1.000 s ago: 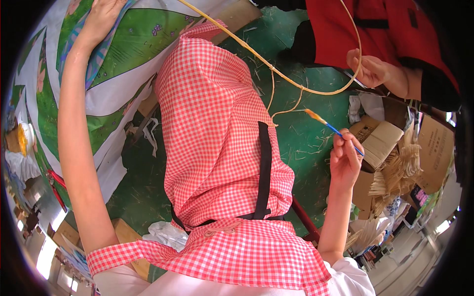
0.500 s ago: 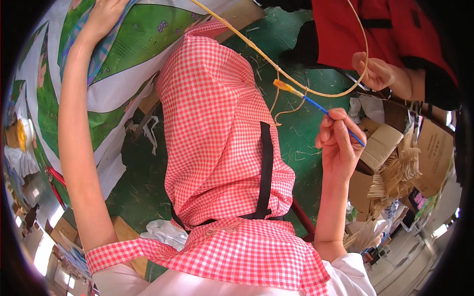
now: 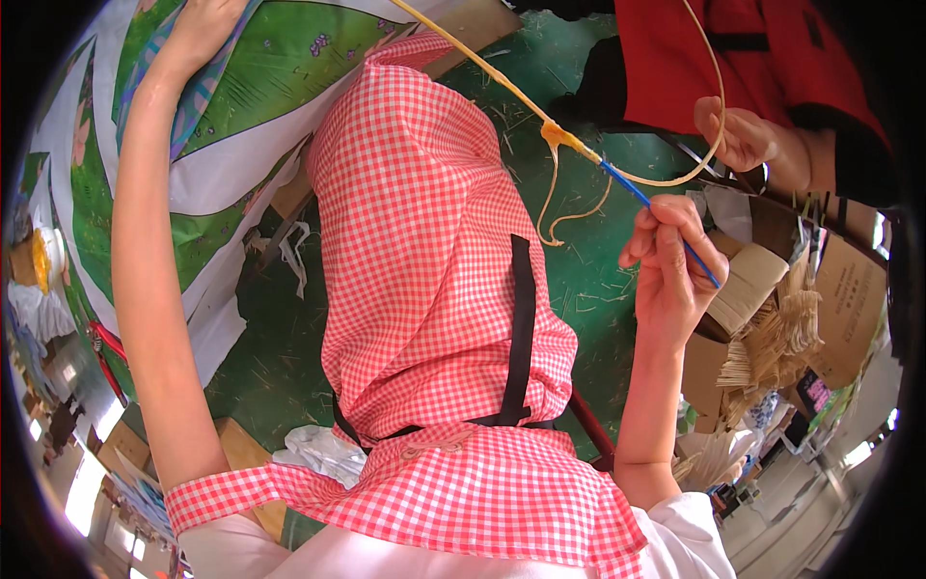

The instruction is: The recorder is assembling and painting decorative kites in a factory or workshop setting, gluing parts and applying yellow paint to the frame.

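Two hands are in use. The right hand is closed in a pinch around a thin blue-handled brush, gripped near the rear end of the handle, with the fingers curled and nothing else held. The brush tip, loaded with yellow glue or paint, is pressed against a long pale cane strip just up and to the left of that hand; a drip of the yellow stuff hangs from the strip in thin strings. The left hand is stretched far out, laid palm down and mostly flat on a large painted sheet of green and white; nothing is seen to be grasped by it, though the fingertips are cut off at the rim of the view.

Beyond the right hand, the cane loops round to another person's hand, by which it is held, next to a red sleeve. A red checked apron fills the space between the two hands, above a green floor.

The brush is judged light and stiff, best held low on the handle, as now, for a fine touch. The cane is judged light, springy and easily kinked, and slippery where wet, so it is better supported on its dry stretches.
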